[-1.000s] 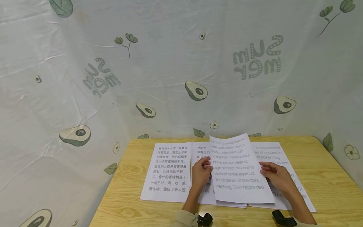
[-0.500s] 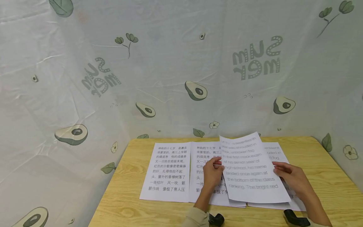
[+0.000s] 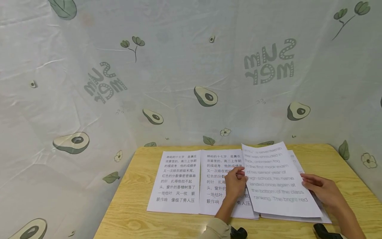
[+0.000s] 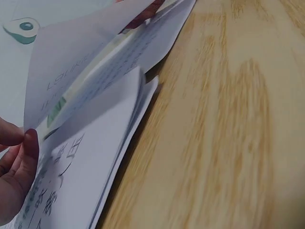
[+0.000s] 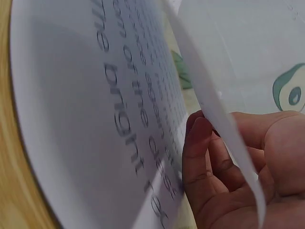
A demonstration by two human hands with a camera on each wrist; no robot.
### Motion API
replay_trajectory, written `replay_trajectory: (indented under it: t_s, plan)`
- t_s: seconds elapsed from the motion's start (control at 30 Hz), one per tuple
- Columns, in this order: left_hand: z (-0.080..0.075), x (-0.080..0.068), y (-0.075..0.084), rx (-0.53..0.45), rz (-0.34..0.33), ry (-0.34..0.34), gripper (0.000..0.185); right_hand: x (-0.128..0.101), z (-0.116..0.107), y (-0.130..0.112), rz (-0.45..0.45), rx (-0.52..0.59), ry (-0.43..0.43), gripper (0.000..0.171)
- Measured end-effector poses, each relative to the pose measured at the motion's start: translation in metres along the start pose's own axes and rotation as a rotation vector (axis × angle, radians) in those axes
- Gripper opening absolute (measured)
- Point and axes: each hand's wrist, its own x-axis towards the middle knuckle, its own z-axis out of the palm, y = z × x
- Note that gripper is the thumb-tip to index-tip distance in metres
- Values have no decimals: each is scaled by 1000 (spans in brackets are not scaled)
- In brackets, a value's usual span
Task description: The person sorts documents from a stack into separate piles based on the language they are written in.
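Both hands and the lifted sheet (image 3: 279, 181) have shifted right along the table (image 3: 131, 215) since a second ago; the sheet now covers most of the English page (image 3: 323, 217) at the right end, and more of the middle Chinese page (image 3: 216, 179) shows.

Left hand (image 3: 235, 186): thumb and fingers pinched on the sheet's left edge, about mid-height. Left wrist view confirms it: thumb (image 4: 9, 133) on top, a fingertip below, paper between them.

Right hand (image 3: 323, 192): on the sheet's right edge, fingers under the paper. Right wrist view shows the edge running across the curled fingers (image 5: 200, 157), with the page below printed in English. Looks like a grip, thumb hidden.

Sheet: English print, raised off the stack, far edge lifted and tilted toward the backdrop (image 3: 179, 83), near edge close to the table's front edge. It overlaps the right side of the middle page and sits over the right page, whose corner pokes out at the front right.

Left Chinese page (image 3: 177, 181): flat, near the table's left edge, just beside the middle page, untouched.

Wrist cameras (image 3: 238, 232) show as black lumps at the bottom of the head view. Backdrop is avocado-print cloth, hung behind the table's back edge and round both sides.
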Motion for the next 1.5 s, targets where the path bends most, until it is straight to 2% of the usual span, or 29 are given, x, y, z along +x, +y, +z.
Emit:
replay_trajectory:
  t_s: [0.37, 0.53, 1.03, 1.17, 1.37, 1.5]
  plan:
    - [23, -1, 2, -12, 27, -5, 37, -2, -15, 13, -38, -18, 39, 64]
    - [31, 1, 3, 2, 33, -27, 37, -1, -21, 15, -18, -7, 27, 62]
    - [35, 2, 8, 46, -1, -51, 35, -1, -21, 16, 4, -23, 12, 58]
    - [34, 2, 8, 62, -4, -56, 35, 2, -20, 16, -4, -82, 16, 60]
    - [31, 1, 11, 127, 8, -59, 33, -2, -16, 9, 39, -251, 125, 59]
    - [23, 2, 12, 136, 32, -37, 35, -4, -13, 2, 25, -287, 173, 56]
